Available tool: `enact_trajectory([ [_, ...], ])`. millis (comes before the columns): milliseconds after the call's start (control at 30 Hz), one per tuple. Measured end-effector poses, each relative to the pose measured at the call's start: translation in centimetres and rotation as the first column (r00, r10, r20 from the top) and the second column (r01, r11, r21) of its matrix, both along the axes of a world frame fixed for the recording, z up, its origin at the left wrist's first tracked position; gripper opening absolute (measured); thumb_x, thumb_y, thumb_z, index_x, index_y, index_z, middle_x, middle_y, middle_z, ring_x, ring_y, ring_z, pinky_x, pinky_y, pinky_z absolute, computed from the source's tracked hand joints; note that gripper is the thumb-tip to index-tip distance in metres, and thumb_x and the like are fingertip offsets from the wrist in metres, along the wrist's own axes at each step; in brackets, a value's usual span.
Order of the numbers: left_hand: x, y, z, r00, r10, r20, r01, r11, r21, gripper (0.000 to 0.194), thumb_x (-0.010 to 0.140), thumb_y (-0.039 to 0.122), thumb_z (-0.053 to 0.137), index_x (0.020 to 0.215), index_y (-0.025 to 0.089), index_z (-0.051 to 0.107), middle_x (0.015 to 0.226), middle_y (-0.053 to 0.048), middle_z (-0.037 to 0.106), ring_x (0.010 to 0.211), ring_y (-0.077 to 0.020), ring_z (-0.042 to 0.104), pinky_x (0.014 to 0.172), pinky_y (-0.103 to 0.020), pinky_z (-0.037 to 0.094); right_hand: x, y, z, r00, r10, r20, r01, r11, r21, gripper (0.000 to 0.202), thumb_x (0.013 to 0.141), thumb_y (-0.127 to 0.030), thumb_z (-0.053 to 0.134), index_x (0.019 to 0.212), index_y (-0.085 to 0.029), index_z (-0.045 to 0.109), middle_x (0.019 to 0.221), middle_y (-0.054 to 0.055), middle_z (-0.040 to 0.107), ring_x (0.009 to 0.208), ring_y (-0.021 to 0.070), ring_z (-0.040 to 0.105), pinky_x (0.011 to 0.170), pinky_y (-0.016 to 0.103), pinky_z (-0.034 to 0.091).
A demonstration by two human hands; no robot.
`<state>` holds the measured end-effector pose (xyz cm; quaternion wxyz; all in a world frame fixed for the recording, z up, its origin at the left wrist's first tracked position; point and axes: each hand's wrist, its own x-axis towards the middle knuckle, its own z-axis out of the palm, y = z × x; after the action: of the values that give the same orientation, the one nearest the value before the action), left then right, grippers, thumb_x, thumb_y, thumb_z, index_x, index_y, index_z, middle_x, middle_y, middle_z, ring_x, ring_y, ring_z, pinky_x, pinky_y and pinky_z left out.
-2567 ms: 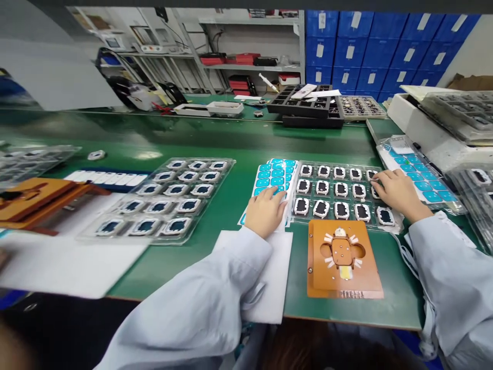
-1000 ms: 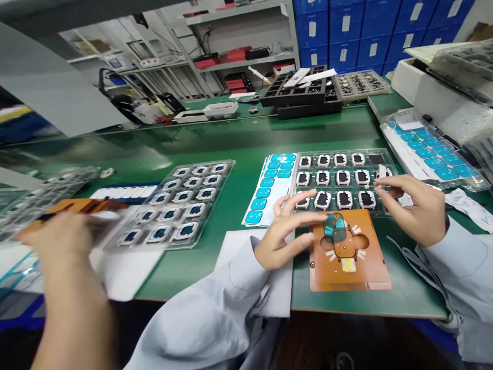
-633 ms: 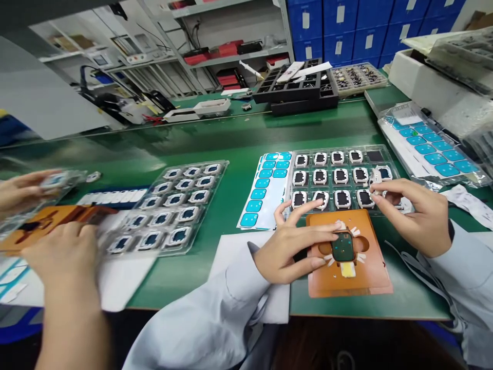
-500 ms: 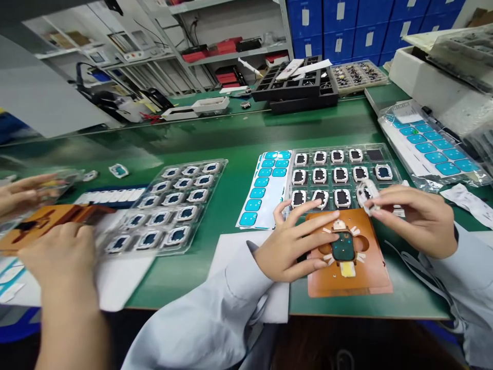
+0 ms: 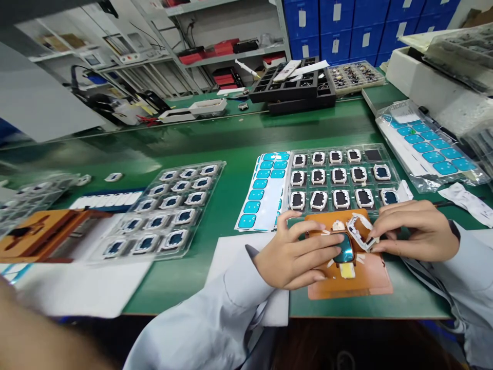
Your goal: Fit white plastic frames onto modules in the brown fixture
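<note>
An orange fixture board (image 5: 319, 285) lies at the table's front edge, with a dark teal rounded-square panel (image 5: 347, 247) in its middle. My left hand (image 5: 295, 252) rests over the board's left part, fingers spread, fingertips on the panel. My right hand (image 5: 416, 231) pinches a white frame (image 5: 358, 229) by its lower right side, tilted above the board's right part. Below the panel sits a yellow square (image 5: 347, 271), and a small white piece (image 5: 339, 225) is above it. White strips stick out around the panel.
A clear tray (image 5: 331, 187) of white frames stands behind the board, beside blue sticker sheets (image 5: 257, 195). Another filled tray (image 5: 185, 231) is left. A co-worker's blurred arm (image 5: 42, 334) crosses the lower left near an orange fixture (image 5: 42, 234). A bagged sticker sheet (image 5: 431, 141) lies right.
My right hand has brought the white frame down and left, closer to the panel. My left fingers have shifted further onto the panel. The co-worker's hands have left the orange fixture at left.
</note>
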<state>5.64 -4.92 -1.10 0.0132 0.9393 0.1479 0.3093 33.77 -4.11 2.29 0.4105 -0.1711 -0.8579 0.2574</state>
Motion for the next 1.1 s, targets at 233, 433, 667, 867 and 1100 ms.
enact_trajectory([
  [233,0.4,-0.3,0.0,1.0,-0.018,-0.018,0.016,0.997,-0.071,0.044,0.1,0.048,0.032,0.126,0.027,0.061,0.123,-0.002,0.07,0.117,-0.0263,0.045,0.108,-0.045,0.016,0.3,0.4,-0.3,0.999,0.008,-0.045,-0.007,1.0,0.021,0.012,0.086,-0.015,0.073,0.096,-0.016,0.066,0.074,0.006,0.071,0.063,0.0138,0.06,0.058,0.028,0.052],
  [433,0.4,-0.4,0.1,0.999,-0.001,-0.043,-0.004,0.993,-0.117,0.046,0.1,0.05,0.031,0.13,0.03,0.059,0.127,-0.002,0.068,0.116,-0.0274,0.043,0.105,-0.046,0.018,0.1,0.4,-0.3,1.0,-0.018,0.001,0.018,1.0,0.022,0.01,0.087,-0.018,0.073,0.094,-0.017,0.068,0.073,0.006,0.071,0.061,0.0138,0.059,0.056,0.027,0.051],
  [667,0.4,-0.6,-0.2,0.999,0.004,-0.042,-0.01,0.99,-0.14,0.044,0.097,0.051,0.038,0.131,0.034,0.059,0.123,-0.001,0.069,0.112,-0.0267,0.044,0.106,-0.045,0.017,-0.5,-0.6,-0.2,0.997,-0.07,-0.015,0.07,0.997,-0.015,0.004,0.089,-0.021,0.071,0.091,-0.019,0.069,0.073,0.004,0.071,0.063,0.0146,0.061,0.058,0.028,0.053],
  [867,0.6,-0.5,-0.3,1.0,-0.001,-0.002,0.001,0.986,-0.164,0.045,0.098,0.051,0.035,0.128,0.029,0.061,0.122,-0.003,0.07,0.116,-0.0267,0.045,0.106,-0.045,0.018,-0.6,-0.9,-0.4,0.991,-0.126,0.034,0.127,0.992,-0.019,0.008,0.087,-0.021,0.073,0.093,-0.018,0.068,0.072,0.004,0.071,0.06,0.0137,0.062,0.056,0.026,0.053],
  [1100,0.5,-0.3,-0.1,0.999,-0.021,-0.024,0.017,0.983,-0.184,0.046,0.097,0.052,0.038,0.132,0.03,0.058,0.126,-0.002,0.069,0.12,-0.0276,0.044,0.106,-0.044,0.021,-0.6,-1.4,-0.3,0.977,-0.191,0.093,0.18,0.977,0.111,0.008,0.091,-0.015,0.066,0.094,-0.021,0.068,0.073,0.002,0.069,0.062,0.0131,0.064,0.055,0.025,0.051],
])
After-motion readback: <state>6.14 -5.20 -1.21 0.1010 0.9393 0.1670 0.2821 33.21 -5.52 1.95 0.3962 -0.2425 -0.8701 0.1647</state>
